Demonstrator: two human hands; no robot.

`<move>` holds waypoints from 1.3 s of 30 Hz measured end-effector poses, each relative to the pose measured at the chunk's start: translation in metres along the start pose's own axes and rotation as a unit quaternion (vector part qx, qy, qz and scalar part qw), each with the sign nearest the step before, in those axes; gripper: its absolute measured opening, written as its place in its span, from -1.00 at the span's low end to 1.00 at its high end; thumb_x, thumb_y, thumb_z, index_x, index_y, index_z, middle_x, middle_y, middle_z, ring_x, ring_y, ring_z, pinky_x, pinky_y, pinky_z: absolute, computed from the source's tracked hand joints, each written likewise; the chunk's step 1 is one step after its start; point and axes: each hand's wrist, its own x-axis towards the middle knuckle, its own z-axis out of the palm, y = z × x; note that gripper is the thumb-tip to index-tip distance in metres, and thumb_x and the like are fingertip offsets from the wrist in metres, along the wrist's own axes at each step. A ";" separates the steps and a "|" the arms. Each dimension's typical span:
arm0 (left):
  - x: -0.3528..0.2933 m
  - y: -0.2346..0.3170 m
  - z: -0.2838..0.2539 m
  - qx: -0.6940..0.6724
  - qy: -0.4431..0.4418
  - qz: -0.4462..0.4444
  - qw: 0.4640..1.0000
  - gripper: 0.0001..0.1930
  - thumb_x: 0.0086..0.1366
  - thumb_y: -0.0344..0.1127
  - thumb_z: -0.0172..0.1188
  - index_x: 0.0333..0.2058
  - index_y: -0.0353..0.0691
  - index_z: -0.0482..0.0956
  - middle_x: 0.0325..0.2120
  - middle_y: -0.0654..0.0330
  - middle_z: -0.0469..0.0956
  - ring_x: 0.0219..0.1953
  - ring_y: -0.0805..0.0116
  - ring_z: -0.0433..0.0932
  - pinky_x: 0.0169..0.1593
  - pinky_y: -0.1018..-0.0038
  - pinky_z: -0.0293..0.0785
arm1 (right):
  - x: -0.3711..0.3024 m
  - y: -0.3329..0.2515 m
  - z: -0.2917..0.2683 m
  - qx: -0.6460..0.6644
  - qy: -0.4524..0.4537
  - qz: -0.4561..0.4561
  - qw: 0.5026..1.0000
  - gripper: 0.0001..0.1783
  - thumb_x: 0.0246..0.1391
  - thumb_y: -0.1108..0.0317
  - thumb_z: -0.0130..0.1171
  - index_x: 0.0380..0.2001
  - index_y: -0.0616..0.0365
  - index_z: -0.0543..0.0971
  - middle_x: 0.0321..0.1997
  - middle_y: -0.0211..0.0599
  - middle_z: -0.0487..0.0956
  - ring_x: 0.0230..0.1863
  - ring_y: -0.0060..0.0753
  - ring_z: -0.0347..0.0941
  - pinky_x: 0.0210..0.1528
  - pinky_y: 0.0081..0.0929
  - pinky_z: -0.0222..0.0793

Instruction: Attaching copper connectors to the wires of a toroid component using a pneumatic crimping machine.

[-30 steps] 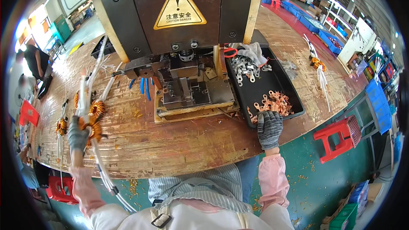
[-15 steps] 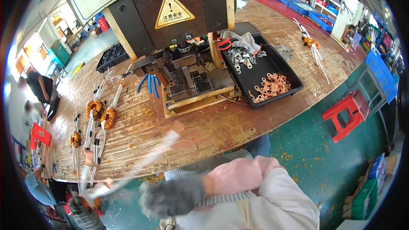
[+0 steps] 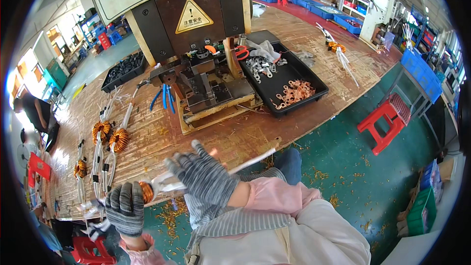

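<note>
My left hand [image 3: 125,209], in a grey striped glove, is closed on a copper-wound ring coil [image 3: 145,192] at the table's front edge. White sleeved leads [image 3: 255,161] run from the coil to the right, passing beneath my right hand [image 3: 208,174]. That hand wears a matching glove and lies over the leads with fingers stretched out, its palm side hidden. More white lead ends [image 3: 93,211] stick out left of my left hand. Several similar coils [image 3: 119,140] with white leads lie on the table at the left.
A press machine [image 3: 211,88] stands at the far middle, with blue-handled pliers [image 3: 167,99] beside it. Right of it, a black tray [image 3: 306,76] holds silver and copper lugs. Another coil [image 3: 336,47] lies at the far right. A red stool [image 3: 385,122] stands on the green floor.
My left hand has risen from the lower edge, bringing the coil to the table's front edge. My right hand has moved up over the leads. The whole view has shifted slightly.
</note>
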 end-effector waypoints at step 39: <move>0.069 0.113 0.130 -0.932 0.179 -0.158 0.274 -0.35 0.02 -0.07 0.14 0.07 -0.16 0.15 -0.05 -0.13 0.28 -0.08 0.04 0.36 -0.06 0.12 0.34 | -0.086 0.122 0.004 0.348 -0.038 0.024 0.937 -0.65 0.14 0.21 -0.26 -0.11 0.12 0.38 -0.08 -0.17 0.38 -0.06 -0.16 0.30 0.02 -0.43 0.20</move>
